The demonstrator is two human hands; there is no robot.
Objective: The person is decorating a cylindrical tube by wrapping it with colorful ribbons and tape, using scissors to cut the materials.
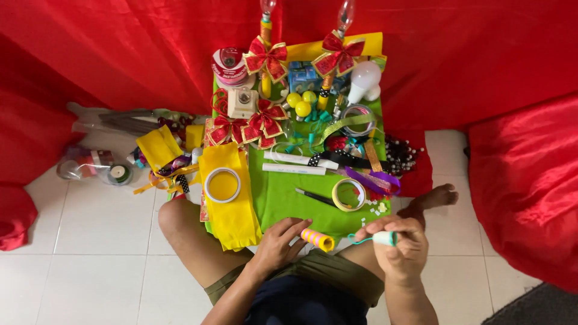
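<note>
Red cloth [132, 54] drapes the background and both sides over a white tiled floor [96, 241]. A green sheet [280, 195] lies on the floor in front of the seated person, crowded with craft goods. A yellow paper strip [232, 219] sits on its left edge, bearing a white tape ring [222, 185]. Red and gold bows [265, 59] cluster at the far end, beside a white bulb [363, 78] and three small yellow bulbs [301, 102]. A yellow tape roll [348, 194] lies near the front right, with black tweezers [316, 197] just to its left.

Left hand [278, 244] rests over the knee at the sheet's near edge, fingers curled around a small yellow tube with pink stripes [317, 239], which projects to the right. Right hand [398, 250] is raised just beside it, fingers pinched closed on a pale green cap with a teal cord loop [376, 238]. The two items are near, not touching.
</note>
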